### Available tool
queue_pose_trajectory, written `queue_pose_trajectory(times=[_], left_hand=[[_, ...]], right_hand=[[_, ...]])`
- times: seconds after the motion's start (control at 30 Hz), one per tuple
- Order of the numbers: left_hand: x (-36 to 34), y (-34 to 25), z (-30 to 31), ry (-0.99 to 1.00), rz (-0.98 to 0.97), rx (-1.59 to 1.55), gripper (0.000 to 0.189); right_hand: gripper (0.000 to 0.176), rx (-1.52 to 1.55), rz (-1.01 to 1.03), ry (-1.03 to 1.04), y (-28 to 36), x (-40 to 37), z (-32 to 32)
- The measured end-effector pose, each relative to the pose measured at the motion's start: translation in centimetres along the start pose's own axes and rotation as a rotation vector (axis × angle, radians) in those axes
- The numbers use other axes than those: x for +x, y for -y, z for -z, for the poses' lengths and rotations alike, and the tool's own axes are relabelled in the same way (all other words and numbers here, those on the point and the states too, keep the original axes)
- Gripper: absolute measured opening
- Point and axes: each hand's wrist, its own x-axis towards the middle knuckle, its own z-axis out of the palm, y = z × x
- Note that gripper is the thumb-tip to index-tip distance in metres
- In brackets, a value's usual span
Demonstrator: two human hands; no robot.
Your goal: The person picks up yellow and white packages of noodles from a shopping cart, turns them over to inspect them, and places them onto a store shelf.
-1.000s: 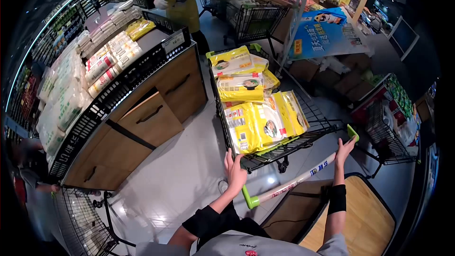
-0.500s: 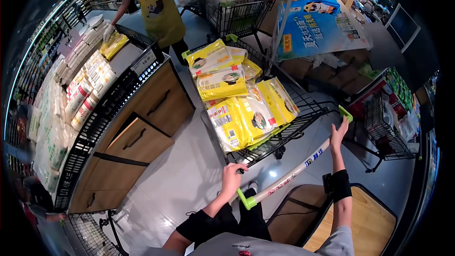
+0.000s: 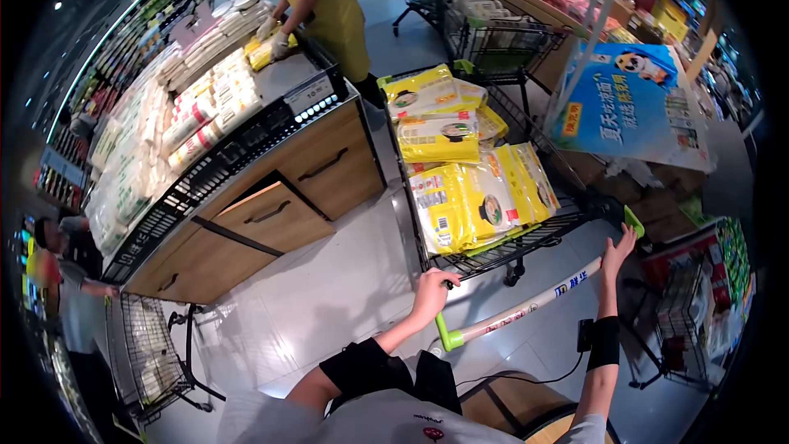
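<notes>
My left hand (image 3: 431, 292) is closed around the black rim at the near-left corner of a shopping cart, and a dark end sticks out past its fingers. My right hand (image 3: 618, 253) grips the right end of the cart's pale handle (image 3: 526, 306), beside a green corner piece (image 3: 634, 222). Inside the black wire cart (image 3: 485, 263) lie several yellow-and-white bags (image 3: 482, 207) printed with a bowl. They are heaped toward its far and left sides.
To the left stands a wood-fronted display counter (image 3: 271, 218) stacked with white packages (image 3: 218, 103). Behind it, a co-worker in a yellow apron (image 3: 353, 33) handles a yellow bag (image 3: 261, 51). A blue sign (image 3: 620, 99) and other carts (image 3: 514, 49) stand beyond and right; another cart (image 3: 148, 353) is at lower left.
My view has swung left, so the cart and counter appear farther right. Both of the co-worker's hands are now at the yellow bag. My hands stay on the cart.
</notes>
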Motion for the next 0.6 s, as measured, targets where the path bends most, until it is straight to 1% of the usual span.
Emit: queue_pose_trajectory(times=[0.03, 0.13, 0.17, 0.2, 0.23, 0.27, 0.3, 0.33, 0.37, 0.4, 0.43, 0.47, 0.5, 0.53, 0.57, 0.6], left_hand=[[0.6, -0.1, -0.3, -0.002, 0.000, 0.005, 0.037], [1.8, 0.1, 0.2, 0.040, -0.057, 0.022, 0.034], [2.2, 0.3, 0.4, 0.069, -0.057, 0.020, 0.038], [2.5, 0.4, 0.7, 0.101, -0.056, 0.016, 0.042], [2.9, 0.6, 1.0, 0.127, -0.068, 0.022, 0.040], [3.4, 2.0, 1.1, 0.249, -0.071, 0.071, 0.039], [3.7, 1.8, 1.3, 0.278, -0.117, 0.075, 0.039], [4.1, 1.9, 2.1, 0.321, -0.166, 0.076, 0.039], [4.9, 3.6, 2.4, 0.473, -0.140, 0.048, 0.039], [5.5, 3.8, 3.3, 0.473, -0.259, 0.052, 0.036], [6.8, 4.1, 4.6, 0.590, -0.182, -0.071, 0.036], [8.6, 4.5, 5.8, 0.707, -0.100, -0.193, 0.036], [10.5, 5.5, 6.8, 0.745, 0.001, -0.325, 0.035], [12.4, 7.8, 7.4, 0.713, -0.108, -0.185, 0.028], [15.2, 8.0, 9.3, 0.578, -0.285, -0.092, 0.028], [18.4, 9.8, 10.2, 0.439, -0.482, 0.041, 0.028]], right_hand=[[0.059, 0.007, 0.029, -0.009, 0.2, 0.7, -0.3], [0.069, 0.073, -0.025, -0.038, 2.4, 0.7, -0.7], [0.076, 0.072, -0.020, -0.039, 3.2, 0.2, -0.9], [0.078, 0.090, -0.026, -0.044, 4.2, -0.2, -1.1], [0.079, 0.103, -0.034, -0.049, 5.3, -0.9, -1.1], [0.081, 0.113, -0.046, -0.058, 6.2, -1.6, -1.2], [0.083, 0.089, -0.109, -0.053, 5.1, -2.2, -1.9], [0.083, 0.068, -0.136, -0.043, 6.0, -3.0, -2.6], [0.083, 0.037, -0.175, -0.037, 6.6, -4.1, -2.9], [0.082, -0.001, -0.219, -0.033, 7.7, -5.1, -2.7], [0.082, 0.044, -0.277, 0.036, 10.4, -5.7, -1.9], [0.083, 0.014, -0.316, 0.035, 9.4, -6.6, -2.6], [0.082, -0.007, -0.358, 0.032, 10.2, -7.6, -2.9], [0.082, -0.015, -0.394, 0.028, 10.8, -9.0, -3.2], [0.082, -0.070, -0.456, 0.029, 11.6, -9.7, -3.4], [0.081, -0.118, -0.516, 0.030, 12.6, -10.4, -3.4]])
